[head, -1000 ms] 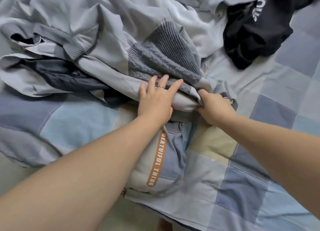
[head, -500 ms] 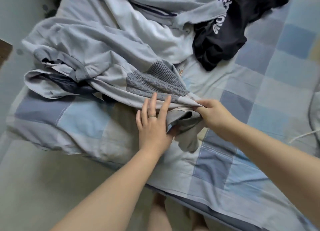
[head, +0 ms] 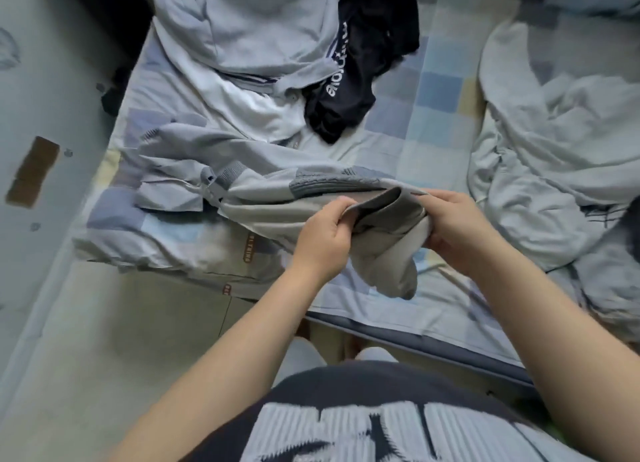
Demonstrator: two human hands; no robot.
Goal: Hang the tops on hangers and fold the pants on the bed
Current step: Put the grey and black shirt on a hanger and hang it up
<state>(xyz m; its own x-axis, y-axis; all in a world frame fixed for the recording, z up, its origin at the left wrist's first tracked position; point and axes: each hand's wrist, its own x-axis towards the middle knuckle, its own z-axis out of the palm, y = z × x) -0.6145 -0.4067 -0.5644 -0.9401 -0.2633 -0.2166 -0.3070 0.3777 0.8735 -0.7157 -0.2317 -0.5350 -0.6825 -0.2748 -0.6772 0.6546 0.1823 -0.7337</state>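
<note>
Near the centre of the frame, the left hand [head: 323,243] and the right hand [head: 457,231] each pinch an end of a grey garment [head: 384,250], lifting that end off the patchwork bed [head: 429,115]. Both hands are closed on the cloth, which sags between them; the rest trails left across the bedcover. It may be a top with ribbed cuffs, though the folds hide its shape. A black garment [head: 349,94] lies in the upper centre beside a pale pile [head: 256,35].
</note>
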